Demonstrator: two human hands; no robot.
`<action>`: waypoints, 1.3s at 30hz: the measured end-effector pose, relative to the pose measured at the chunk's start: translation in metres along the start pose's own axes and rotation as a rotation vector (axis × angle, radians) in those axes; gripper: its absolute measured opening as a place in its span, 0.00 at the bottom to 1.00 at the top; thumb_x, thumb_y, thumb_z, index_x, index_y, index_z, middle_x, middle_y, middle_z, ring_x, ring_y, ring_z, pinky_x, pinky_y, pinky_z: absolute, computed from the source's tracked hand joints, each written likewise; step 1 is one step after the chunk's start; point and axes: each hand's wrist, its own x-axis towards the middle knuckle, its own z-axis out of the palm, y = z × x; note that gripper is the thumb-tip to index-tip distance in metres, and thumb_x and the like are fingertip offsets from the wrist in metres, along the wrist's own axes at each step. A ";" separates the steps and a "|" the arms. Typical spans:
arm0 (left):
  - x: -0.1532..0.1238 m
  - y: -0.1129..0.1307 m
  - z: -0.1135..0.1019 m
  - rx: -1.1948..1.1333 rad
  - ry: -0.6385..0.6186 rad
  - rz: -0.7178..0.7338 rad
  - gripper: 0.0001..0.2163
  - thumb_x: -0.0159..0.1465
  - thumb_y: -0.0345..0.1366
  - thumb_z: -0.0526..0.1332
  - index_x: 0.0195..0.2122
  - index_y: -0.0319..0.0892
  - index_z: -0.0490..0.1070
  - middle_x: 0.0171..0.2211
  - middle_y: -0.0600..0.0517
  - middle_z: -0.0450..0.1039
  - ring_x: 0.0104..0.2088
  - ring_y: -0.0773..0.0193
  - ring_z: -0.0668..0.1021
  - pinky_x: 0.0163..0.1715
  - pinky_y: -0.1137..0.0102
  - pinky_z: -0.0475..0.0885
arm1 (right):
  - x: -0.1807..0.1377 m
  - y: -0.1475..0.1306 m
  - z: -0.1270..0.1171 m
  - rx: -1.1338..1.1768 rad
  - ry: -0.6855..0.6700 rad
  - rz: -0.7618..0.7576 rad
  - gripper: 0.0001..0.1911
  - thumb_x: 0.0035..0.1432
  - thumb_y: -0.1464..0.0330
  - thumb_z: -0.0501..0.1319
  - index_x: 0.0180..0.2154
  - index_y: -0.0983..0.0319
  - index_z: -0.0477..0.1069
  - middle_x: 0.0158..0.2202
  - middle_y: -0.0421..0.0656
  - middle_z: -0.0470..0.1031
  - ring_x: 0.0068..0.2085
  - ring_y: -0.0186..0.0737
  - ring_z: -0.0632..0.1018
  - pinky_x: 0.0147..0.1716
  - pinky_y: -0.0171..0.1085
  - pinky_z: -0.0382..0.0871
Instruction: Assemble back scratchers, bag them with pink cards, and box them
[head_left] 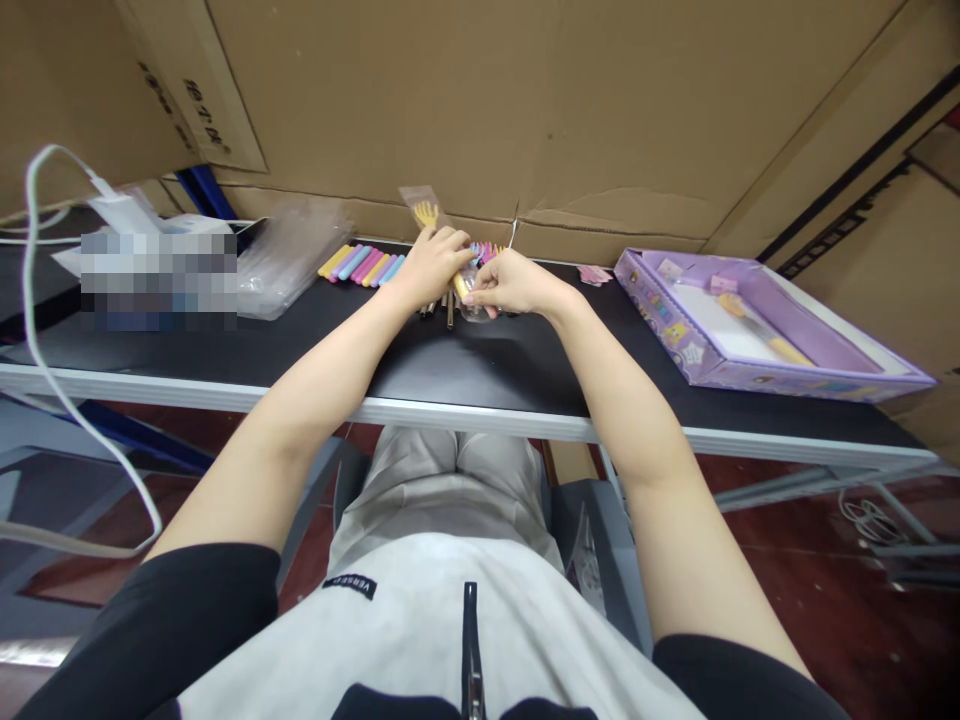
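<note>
A yellow back scratcher in a clear plastic sleeve lies at a slant under my hands, its claw-shaped head (426, 213) beyond my left fingers and its yellow handle (460, 286) by my right. My left hand (435, 262) is wrapped over its middle. With thumb and fingers pinched, my right hand (508, 282) grips the handle end in the sleeve. Colored claw heads (487, 252) show behind and between the hands. Several thin metal rods (450, 312) stick out below them. To the left lies a row of pastel handles (364, 265).
An open purple box (705, 365) stands at the right, with a yellow-handled bagged piece (787, 349) inside. Small pink cards (594, 275) lie beside it. Clear plastic bags (289, 260) are piled left. A white cable (37, 300) loops at far left. Cardboard (525, 120) walls the back.
</note>
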 end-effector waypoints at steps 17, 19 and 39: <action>0.005 0.020 0.002 -0.375 -0.134 -0.306 0.08 0.48 0.27 0.62 0.17 0.41 0.63 0.17 0.56 0.59 0.28 0.61 0.73 0.31 0.70 0.61 | 0.003 -0.015 0.018 -0.299 0.099 -0.167 0.18 0.65 0.64 0.61 0.24 0.65 0.72 0.20 0.40 0.66 0.26 0.32 0.63 0.30 0.36 0.55; 0.005 0.019 0.002 -0.598 -0.088 -0.288 0.09 0.45 0.28 0.60 0.15 0.41 0.59 0.16 0.59 0.55 0.25 0.67 0.68 0.28 0.72 0.58 | 0.003 -0.016 0.020 -0.349 0.117 -0.145 0.17 0.67 0.64 0.60 0.28 0.66 0.76 0.23 0.43 0.70 0.28 0.35 0.67 0.33 0.37 0.57; -0.007 -0.017 -0.013 -1.262 -0.341 -0.593 0.23 0.65 0.36 0.55 0.60 0.37 0.75 0.48 0.37 0.82 0.34 0.61 0.85 0.27 0.72 0.73 | 0.013 0.032 -0.014 -0.247 0.416 0.042 0.22 0.70 0.58 0.56 0.26 0.62 0.69 0.25 0.43 0.66 0.33 0.39 0.67 0.42 0.39 0.63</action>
